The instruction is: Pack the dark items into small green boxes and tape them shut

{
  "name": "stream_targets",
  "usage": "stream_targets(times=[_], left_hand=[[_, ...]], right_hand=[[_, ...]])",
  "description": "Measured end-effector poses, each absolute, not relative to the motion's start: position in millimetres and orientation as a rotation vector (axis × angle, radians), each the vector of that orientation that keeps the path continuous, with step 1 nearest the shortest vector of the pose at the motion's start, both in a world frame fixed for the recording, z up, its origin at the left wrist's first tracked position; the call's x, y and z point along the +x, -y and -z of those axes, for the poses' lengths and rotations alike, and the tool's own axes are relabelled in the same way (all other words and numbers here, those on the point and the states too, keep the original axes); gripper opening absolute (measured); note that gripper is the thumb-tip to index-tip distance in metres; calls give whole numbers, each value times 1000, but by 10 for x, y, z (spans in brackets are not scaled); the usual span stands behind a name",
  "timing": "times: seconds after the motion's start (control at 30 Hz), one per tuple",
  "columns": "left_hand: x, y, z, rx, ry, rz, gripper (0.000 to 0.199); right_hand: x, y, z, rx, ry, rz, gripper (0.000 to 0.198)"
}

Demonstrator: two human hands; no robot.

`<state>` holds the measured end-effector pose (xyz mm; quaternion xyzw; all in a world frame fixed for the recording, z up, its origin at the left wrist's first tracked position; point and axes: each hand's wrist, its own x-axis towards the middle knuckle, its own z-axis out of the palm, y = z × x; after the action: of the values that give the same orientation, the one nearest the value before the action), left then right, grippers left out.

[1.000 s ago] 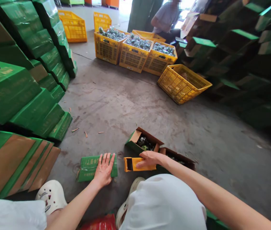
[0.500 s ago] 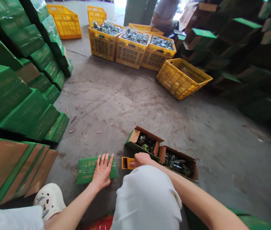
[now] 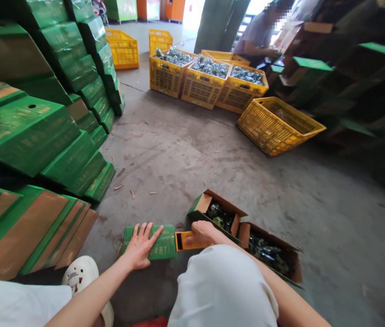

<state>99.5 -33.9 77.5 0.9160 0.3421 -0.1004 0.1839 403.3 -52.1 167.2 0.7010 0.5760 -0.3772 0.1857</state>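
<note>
Yellow handheld tool (image 3: 195,246) and green box (image 3: 165,238) have come together: a moment ago a strip of bare floor lay between them, and now the tool's slotted front meets the box's right end. Lettering on the box also shows toward its lower right, where before it showed at the upper left, so the box appears to have been turned end for end. With that gap closed, the work seems to have passed from placing the box to using the tool against it.

On the floor (image 3: 165,154), between the person's feet and the stacks, the left hand (image 3: 142,247) lies on top of the box, fingers spread, pressing rather than grasping. The right hand (image 3: 206,232) is wrapped around the tool (a pale trouser knee (image 3: 226,286) rises just in front of that forearm).

Just beyond the right hand stand an open carton (image 3: 201,204) and a second carton (image 3: 293,261), end to end, holding dark, glossy wrapped items. Green stacks (image 3: 58,131) rise at left.
</note>
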Motion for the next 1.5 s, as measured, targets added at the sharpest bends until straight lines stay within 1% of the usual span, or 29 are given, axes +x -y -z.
stream_targets(times=[0.07,0.13,0.2,0.27,0.33,0.4,0.47,0.5,0.6,0.63,0.7,0.77,0.83,0.97,1.07,1.2,1.3,1.4,1.5], left_hand=[[1048,403,-834,2519,-1112,281,129],[1158,529,-869,2405,-1401,211,123],[1256,664,-876,2219,-1729,111,117],[1290,748,-866,2047,-1898,22,113],[1246,735,-864,1915,-1918,-82,106],[1143,613,-901,1765,-1878,-290,88],[1021,420,-994,1511,-1751,-535,69],[964,322,-1055,1341,-1625,-608,67],[835,131,-1227,769,-1166,-520,79],[807,115,-1260,632,-1042,-470,79],[776,137,-1274,491,-893,-441,70],[784,193,-1236,450,-857,-477,59],[828,244,-1186,457,-871,-522,58],[959,272,-1137,622,-981,-614,66],[930,204,-1124,740,-1056,-680,65],[609,22,-1062,920,-1226,-798,59],[382,-81,-978,1074,-1339,-844,48],[318,-98,-883,1196,-1422,-854,40],[339,-63,-806,1278,-1481,-854,36]], right_hand=[[3963,498,-1748,1943,-1606,957,40],[3973,451,-1875,1970,-1609,884,43],[4073,359,-2093,1993,-1650,895,49],[4188,207,-2402,1959,-1736,993,57],[4210,24,-2749,1872,-1834,1109,64],[4081,-137,-3055,1783,-1882,1143,70],[3829,-233,-3245,1717,-1875,1137,73],[3684,-251,-3285,1696,-1865,1147,74],[3323,-197,-3223,1684,-1862,1230,74],[3254,-149,-3166,1693,-1868,1261,74],[3201,-25,-3044,1709,-1884,1328,73],[3221,120,-2942,1733,-1886,1370,72],[3255,259,-2871,1773,-1870,1388,72],[3240,430,-2792,1828,-1851,1419,71],[3259,462,-2761,1847,-1847,1437,70],[3511,556,-2725,1845,-1778,1398,73],[3692,714,-2625,1870,-1645,1363,75],[3697,846,-2438,1905,-1617,1360,72],[3611,896,-2248,1917,-1621,1376,68]])
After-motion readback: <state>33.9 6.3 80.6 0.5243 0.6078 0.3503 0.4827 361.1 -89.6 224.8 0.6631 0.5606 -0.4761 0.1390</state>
